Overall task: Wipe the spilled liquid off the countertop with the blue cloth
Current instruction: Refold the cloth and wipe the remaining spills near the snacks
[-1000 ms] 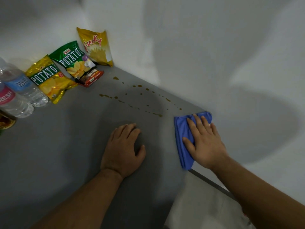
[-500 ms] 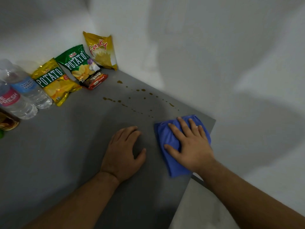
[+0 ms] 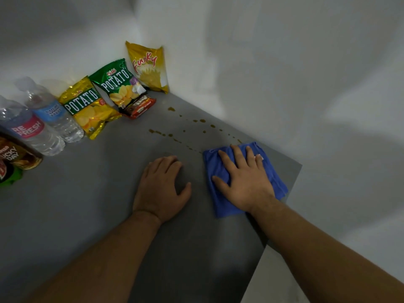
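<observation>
A blue cloth (image 3: 217, 191) lies flat on the grey countertop (image 3: 87, 204) near its right edge. My right hand (image 3: 244, 178) presses on the cloth with fingers spread. Brown drops of spilled liquid (image 3: 175, 136) trail across the counter from the back corner toward the cloth; the nearest drops lie just past its far edge. My left hand (image 3: 161, 189) rests palm down on the bare counter to the left of the cloth, holding nothing.
Snack bags (image 3: 118, 86) lean on the white wall at the back corner, with a small red packet (image 3: 140, 107) in front. Two water bottles (image 3: 46, 121) and more packets (image 3: 15, 158) stand at the left. The counter's edge (image 3: 282, 215) drops off just right of the cloth.
My right hand has slid the blue cloth leftward and inward from the counter's right edge, up to the nearest drops. My left hand has stayed flat in place.
</observation>
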Demonstrator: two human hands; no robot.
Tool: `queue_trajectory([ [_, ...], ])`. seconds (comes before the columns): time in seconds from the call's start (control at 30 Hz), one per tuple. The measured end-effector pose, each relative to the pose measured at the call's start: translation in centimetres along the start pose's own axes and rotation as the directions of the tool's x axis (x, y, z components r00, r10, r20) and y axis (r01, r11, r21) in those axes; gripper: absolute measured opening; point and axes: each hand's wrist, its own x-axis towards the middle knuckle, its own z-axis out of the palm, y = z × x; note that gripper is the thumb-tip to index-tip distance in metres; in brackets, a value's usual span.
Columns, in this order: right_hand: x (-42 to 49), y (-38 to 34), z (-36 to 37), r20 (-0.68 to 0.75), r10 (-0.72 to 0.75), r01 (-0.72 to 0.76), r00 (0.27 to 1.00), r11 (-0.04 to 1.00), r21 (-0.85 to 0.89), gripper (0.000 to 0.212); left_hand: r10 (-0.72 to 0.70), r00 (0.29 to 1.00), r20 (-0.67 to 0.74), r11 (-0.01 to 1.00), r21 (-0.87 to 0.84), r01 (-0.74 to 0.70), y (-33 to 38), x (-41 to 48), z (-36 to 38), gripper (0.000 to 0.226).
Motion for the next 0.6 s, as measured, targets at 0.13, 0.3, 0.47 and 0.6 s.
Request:
queue_trajectory([
  [0.13, -2.8, 1.0, 0.4, -0.009, -0.101, 0.101, 0.995, 0.995, 0.010, 0.082, 0.002, 1.000, -0.001, 1.000, -0.015, -0.002, -0.1, -0.1, 0.0, 0.057],
  [0.3, -1.3, 3.7, -0.5, 0.008, -0.008, 0.008, 1.000, 1.000, -0.011, 0.085, 0.004, 1.000, 0.002, 1.000, -0.029, -0.004, -0.3, 0.0, 0.2, 0.057],
  [0.47, 3.5, 1.3, -1.0, 0.006, 0.048, -0.048, 0.999, 0.999, -0.007, 0.088, 0.001, 1.000, -0.009, 0.999, -0.040, -0.002, -0.3, 0.0, 0.3, 0.058],
  [0.6, 4.3, -1.3, -0.6, 0.012, -0.017, 0.018, 1.000, 1.000, -0.016, 0.086, 0.005, 1.000, -0.001, 1.000, -0.027, -0.005, -0.4, 0.1, 0.3, 0.061],
])
